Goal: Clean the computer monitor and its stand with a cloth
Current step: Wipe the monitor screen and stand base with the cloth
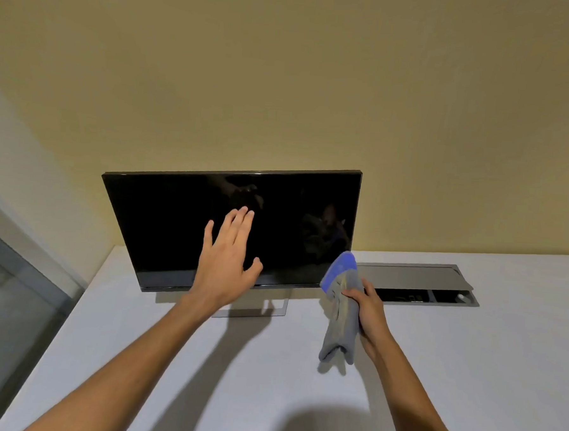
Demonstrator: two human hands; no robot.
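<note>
Two hands up: my left hand (pixel 224 261) spread flat before monitor (pixel 177 223); right hand (pixel 369 310) fingers grip cloth (pixel 340 320) above tabletop (pixel 268 379).

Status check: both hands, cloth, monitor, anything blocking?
Left hand open, in front of the monitor screen. Right hand gripping cloth, near screen's lower right corner. Nothing blocking.

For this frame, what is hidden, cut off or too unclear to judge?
Head view only:
- Monitor stand: its neck is hidden behind the screen and the left hand; only part of the base shows.
- Left hand: whether it touches the screen cannot be told.
- Cloth: part sits inside the right hand.
- Open desk hatch: its contents are dark and too small.
- Dust or smears on the screen: lost in dark reflections.
</note>
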